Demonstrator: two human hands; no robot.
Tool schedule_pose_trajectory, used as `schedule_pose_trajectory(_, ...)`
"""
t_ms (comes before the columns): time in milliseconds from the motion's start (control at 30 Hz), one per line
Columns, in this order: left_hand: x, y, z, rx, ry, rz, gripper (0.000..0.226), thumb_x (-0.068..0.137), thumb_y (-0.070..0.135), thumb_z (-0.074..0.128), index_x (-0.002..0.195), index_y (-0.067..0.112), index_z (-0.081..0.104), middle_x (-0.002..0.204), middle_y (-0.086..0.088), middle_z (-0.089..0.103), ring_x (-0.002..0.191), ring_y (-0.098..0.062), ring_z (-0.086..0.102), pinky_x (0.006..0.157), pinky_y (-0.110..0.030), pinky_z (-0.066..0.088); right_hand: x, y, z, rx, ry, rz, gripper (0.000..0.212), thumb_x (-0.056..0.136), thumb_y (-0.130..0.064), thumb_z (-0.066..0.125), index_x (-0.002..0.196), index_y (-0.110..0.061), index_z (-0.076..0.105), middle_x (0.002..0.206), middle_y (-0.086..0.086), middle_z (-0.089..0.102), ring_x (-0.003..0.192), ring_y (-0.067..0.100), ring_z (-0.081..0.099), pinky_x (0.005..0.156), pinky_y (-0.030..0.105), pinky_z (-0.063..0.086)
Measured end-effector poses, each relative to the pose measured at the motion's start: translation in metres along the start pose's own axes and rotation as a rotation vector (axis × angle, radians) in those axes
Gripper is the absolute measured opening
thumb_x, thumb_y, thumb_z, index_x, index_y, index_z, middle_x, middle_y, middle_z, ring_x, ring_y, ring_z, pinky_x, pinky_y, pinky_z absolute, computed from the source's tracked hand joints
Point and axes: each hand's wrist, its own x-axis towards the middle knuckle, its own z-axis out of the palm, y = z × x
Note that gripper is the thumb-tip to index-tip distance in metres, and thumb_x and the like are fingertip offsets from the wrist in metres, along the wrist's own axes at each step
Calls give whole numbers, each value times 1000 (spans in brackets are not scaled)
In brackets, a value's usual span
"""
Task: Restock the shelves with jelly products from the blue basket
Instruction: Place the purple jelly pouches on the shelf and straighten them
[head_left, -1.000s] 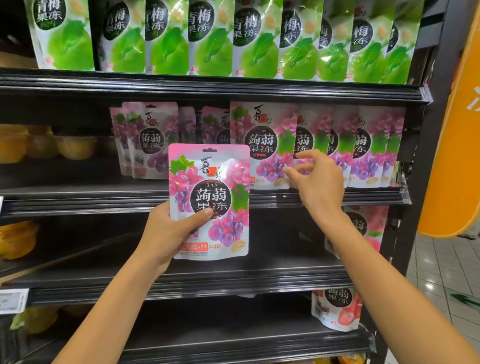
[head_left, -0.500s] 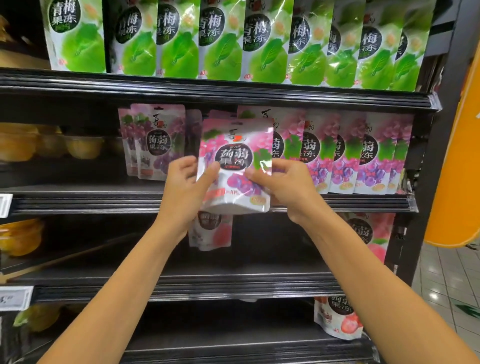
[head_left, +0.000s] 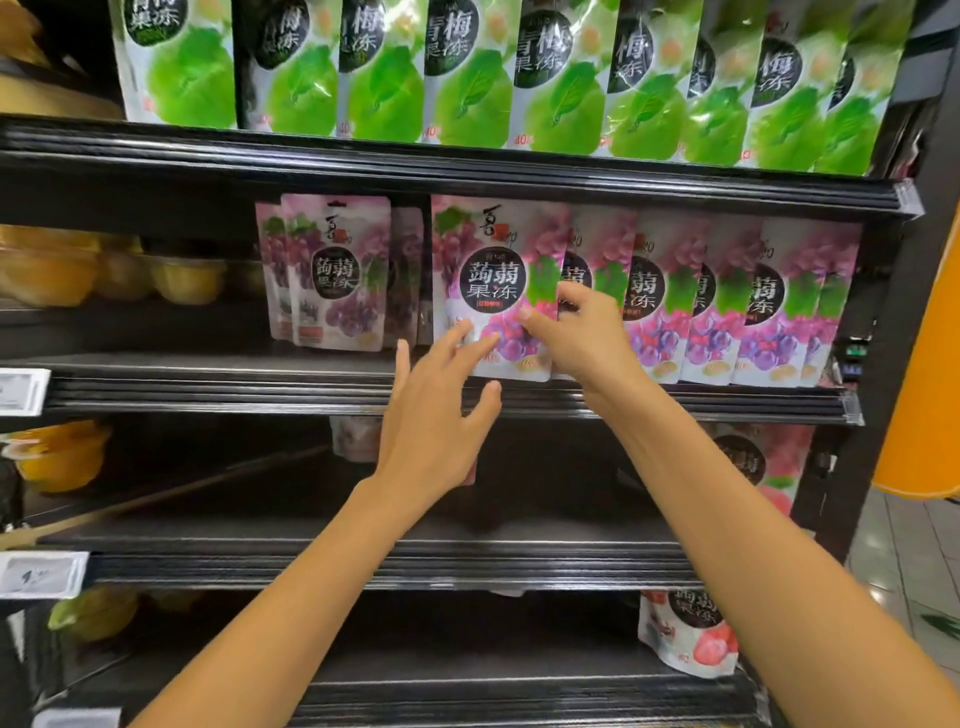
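Note:
A pink grape jelly pouch (head_left: 493, 260) stands upright on the middle shelf (head_left: 208, 387), at the left end of a row of matching grape pouches (head_left: 727, 312). My right hand (head_left: 582, 338) pinches its lower right edge between thumb and fingers. My left hand (head_left: 436, 415) hovers just below and left of the pouch with fingers spread, its fingertips touching or nearly touching the bottom left corner. The blue basket is out of sight.
Two more grape pouches (head_left: 332, 270) stand further left, with a gap between. Green plum jelly pouches (head_left: 467, 67) fill the top shelf. Yellow fruit cups (head_left: 104, 270) sit at left. Pink-red pouches (head_left: 691, 634) lie on lower shelves. An orange pillar (head_left: 930, 364) is at right.
The pouch went from both hands in front of the shelf to standing in the row. My left hand let go and opened; my right hand still pinches its edge.

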Motion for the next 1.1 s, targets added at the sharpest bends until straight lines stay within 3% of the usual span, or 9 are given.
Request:
schedule_pose_trajectory(100, -3, -1, 4, 4, 22, 7, 48, 97, 31, 52, 144, 33, 43, 156, 7, 31, 139, -10, 37, 124, -43, -4, -2, 1, -13, -157, 17, -2, 17, 87, -20, 73, 97, -7, 73, 87, 8, 72, 86, 26, 72, 82, 47, 59)
schedule_pose_trajectory(233, -6, -2, 8, 3, 28, 8, 50, 97, 28, 52, 146, 32, 41, 158, 8, 28, 141, -10, 34, 124, -43, -4, -7, 10, -23, -355, -16, 18, 10, 82, -11, 76, 89, -6, 71, 75, 10, 73, 72, 26, 74, 72, 44, 62)
schedule_pose_trajectory(433, -3, -2, 10, 49, 73, -15, 48, 96, 25, 53, 143, 30, 45, 156, 7, 32, 134, -9, 44, 123, -45, -3, -11, 18, -20, -465, 3, -12, 14, 80, -26, 79, 79, -24, 65, 69, 2, 72, 69, 21, 72, 76, 48, 59)
schedule_pose_trajectory(600, -1, -7, 10, 25, 68, -38, 47, 96, 23, 53, 142, 28, 46, 156, 7, 33, 137, -10, 40, 123, -46, -2, -15, 23, -11, -509, 74, -70, 20, 80, -37, 80, 85, -27, 63, 74, -4, 73, 63, 14, 71, 71, 41, 59)
schedule_pose_trajectory(700, -2, -8, 11, 15, 75, -46, 47, 96, 23, 54, 142, 28, 47, 156, 7, 33, 137, -9, 40, 123, -45, -3, -16, 25, -6, -528, 109, -75, 28, 78, -42, 80, 91, -26, 61, 84, -4, 74, 76, 19, 72, 75, 41, 58)
schedule_pose_trajectory(1000, -2, -2, 15, 81, 62, -36, 48, 96, 27, 53, 143, 26, 45, 157, 5, 31, 133, -11, 46, 124, -43, -4, -18, 35, -9, -614, 164, -94, 23, 80, -46, 77, 84, -27, 64, 74, -8, 71, 72, 15, 70, 71, 34, 56)
schedule_pose_trajectory(1100, -2, -3, 13, 66, 69, -28, 47, 95, 27, 54, 142, 26, 47, 156, 5, 33, 137, -11, 41, 123, -44, -5, -22, 37, -10, -599, 182, -126, 21, 81, -46, 75, 84, -29, 62, 69, -11, 68, 70, 10, 68, 63, 27, 51)
